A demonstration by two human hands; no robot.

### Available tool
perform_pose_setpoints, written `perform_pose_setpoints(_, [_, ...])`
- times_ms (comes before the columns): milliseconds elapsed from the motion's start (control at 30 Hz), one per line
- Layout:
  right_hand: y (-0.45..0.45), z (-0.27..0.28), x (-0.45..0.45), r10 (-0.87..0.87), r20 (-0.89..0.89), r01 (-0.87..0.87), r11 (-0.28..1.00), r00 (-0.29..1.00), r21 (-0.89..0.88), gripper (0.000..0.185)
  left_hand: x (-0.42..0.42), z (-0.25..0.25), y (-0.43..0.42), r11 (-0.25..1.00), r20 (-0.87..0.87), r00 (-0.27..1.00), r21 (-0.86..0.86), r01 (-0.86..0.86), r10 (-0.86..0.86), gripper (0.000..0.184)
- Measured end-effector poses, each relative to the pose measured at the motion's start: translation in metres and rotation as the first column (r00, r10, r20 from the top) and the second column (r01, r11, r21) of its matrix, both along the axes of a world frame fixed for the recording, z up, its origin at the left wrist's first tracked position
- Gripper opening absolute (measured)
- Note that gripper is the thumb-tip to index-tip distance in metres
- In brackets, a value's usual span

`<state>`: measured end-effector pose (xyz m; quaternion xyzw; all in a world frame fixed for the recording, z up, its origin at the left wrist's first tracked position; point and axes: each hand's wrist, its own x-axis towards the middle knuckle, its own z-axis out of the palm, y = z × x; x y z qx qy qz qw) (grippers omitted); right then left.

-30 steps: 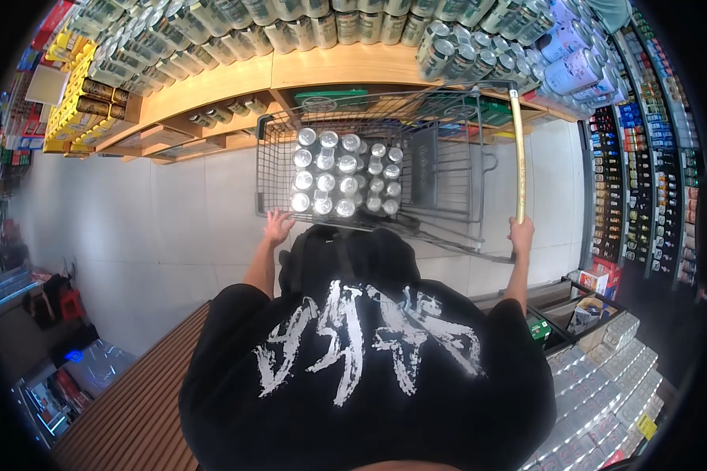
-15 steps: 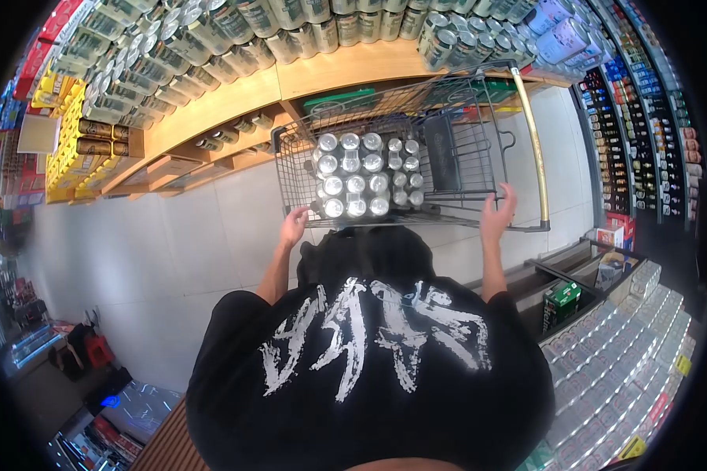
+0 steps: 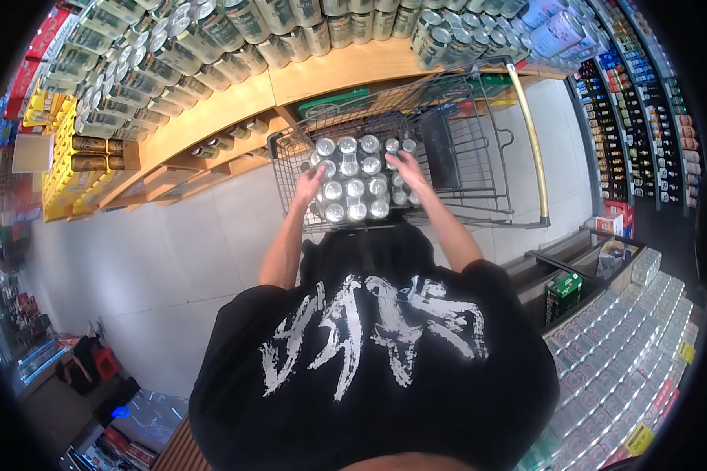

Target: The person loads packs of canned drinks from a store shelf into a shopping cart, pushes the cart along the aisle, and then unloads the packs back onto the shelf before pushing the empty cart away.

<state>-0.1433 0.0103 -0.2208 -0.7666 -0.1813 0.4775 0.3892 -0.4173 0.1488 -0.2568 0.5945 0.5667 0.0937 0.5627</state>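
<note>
- Wooden shelf (image 3: 353, 69): runs along the cart's far side, stacked with cans; a hold should leave room so knuckles clear the basket wire on that side.
- Shopping cart (image 3: 441, 157): its frame would best be kept from rolling, as neither hand is on its handle.
- Larger cans (image 3: 355, 188): stand upright inside the cart, in a close block; level, even pressure from both sides should suit them best.
- Smaller cans (image 3: 409, 146): in the cart, beside that block toward the handle; better not dragged along.
- Left hand (image 3: 313, 182): at the block's end away from the cart's handle, forearm reaching forward; thumb over the can tops, other fingers partly hidden, so I cannot tell whether they press.
- Right hand (image 3: 408, 168): over the smaller cans, forearm angled inward, fingers spread.
</note>
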Motion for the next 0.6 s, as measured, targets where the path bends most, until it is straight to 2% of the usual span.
perform_pose_setpoints(67, [0.019,-0.006,-0.003,0.025,-0.034,-0.028,0.997,0.999,-0.077,0.095,0.006,-0.015,0.004,1.0,-0.064,0.998,0.005,-0.013,0.014,0.066])
perform_pose_setpoints(100, [0.026,0.001,-0.004,0.085,-0.158,-0.095,0.994,0.984,-0.057,0.101,0.008,-0.004,0.006,0.999,-0.08,0.997,-0.037,0.019,-0.022,0.066])
perform_pose_setpoints(133, [0.031,0.008,-0.003,0.143,-0.279,-0.158,0.987,0.949,-0.032,0.107,0.009,0.001,0.002,0.999,-0.062,0.998,-0.018,-0.029,0.028,0.065])
perform_pose_setpoints(167, [0.04,-0.043,-0.002,0.113,-0.242,-0.139,0.986,0.964,-0.093,0.106,0.012,0.005,-0.004,0.997,-0.043,0.996,0.003,-0.076,0.076,0.065])
perform_pose_setpoints(200, [0.042,-0.03,-0.006,0.132,-0.271,-0.157,0.985,0.954,-0.074,0.105,0.015,0.007,-0.003,0.992,-0.024,0.992,0.024,-0.12,0.121,0.064])
perform_pose_setpoints(267, [0.048,-0.012,-0.007,0.194,-0.35,-0.222,0.974,0.917,-0.043,0.105,0.014,0.001,0.005,0.996,0.026,0.998,-0.069,-0.055,0.057,0.067])
perform_pose_setpoints(300, [0.053,-0.012,-0.007,0.223,-0.397,-0.247,0.969,0.89,-0.009,0.107,0.015,-0.001,0.01,0.988,0.007,0.998,-0.139,-0.068,0.07,0.078])
perform_pose_setpoints(333, [0.055,-0.012,-0.008,0.198,-0.384,-0.241,0.968,0.902,-0.066,0.109,0.016,-0.004,0.013,0.974,-0.012,0.997,-0.211,-0.082,0.081,0.089])
perform_pose_setpoints(400, [0.054,-0.002,-0.01,0.146,-0.353,-0.221,0.958,0.924,-0.183,0.112,0.021,0.001,0.017,0.966,-0.019,0.993,-0.23,-0.114,0.113,0.087])
perform_pose_setpoints(433, [0.054,0.015,-0.009,0.174,-0.411,-0.251,0.958,0.895,-0.141,0.116,0.025,0.004,0.018,0.962,-0.021,0.992,-0.24,-0.128,0.127,0.087])
perform_pose_setpoints(533, [0.056,-0.01,-0.012,0.096,-0.435,-0.165,0.978,0.895,-0.124,0.118,0.033,0.003,0.027,0.897,0.051,0.972,-0.398,-0.192,0.231,0.088])
perform_pose_setpoints(567, [0.056,-0.013,-0.015,0.05,-0.431,-0.11,0.987,0.901,-0.116,0.116,0.04,0.0,0.022,0.891,0.032,0.935,-0.315,-0.326,0.353,0.08])
perform_pose_setpoints(600, [0.054,-0.024,-0.02,-0.012,-0.459,-0.02,0.998,0.889,-0.064,0.105,0.042,0.016,0.02,0.901,0.036,0.944,-0.313,-0.302,0.329,0.075])
